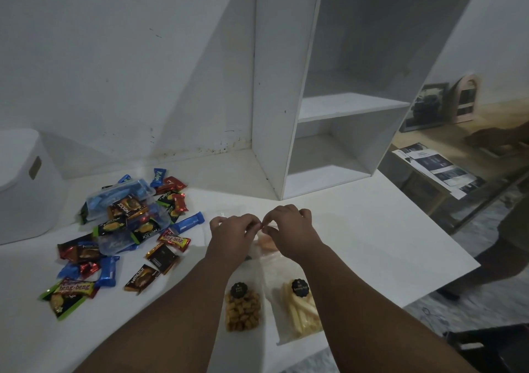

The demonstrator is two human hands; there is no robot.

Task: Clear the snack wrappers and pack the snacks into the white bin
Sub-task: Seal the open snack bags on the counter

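Mostly the action sits mid-frame. Left hand (233,231) and right hand (289,229) meet fingertip to fingertip above the white tabletop (372,244), both pinching the top edge of a clear plastic snack bag with pale orange pieces inside (267,244). Fingers curled; the bag's mouth is hidden behind the knuckles, so whether it is sealed or torn cannot be told.

Nearer the camera, between the forearms, lie two more clear packets, each with a round black label too small to read: a packet of golden-brown nuggets (242,309) and, just right of it, a packet of pale yellow sticks (300,312).

Left of the hands, a loose heap of small foil-wrapped snacks in blue, red, black and green (123,238), partly covered by a clear plastic lid or tub (128,201); which it is, unclear.

White bin with a slot handle (25,183) stands at the far left, cut off by the frame edge, well apart from the hands.

White open shelf unit (329,115) stands behind. Right edge: a dark blurred figure, indistinct.
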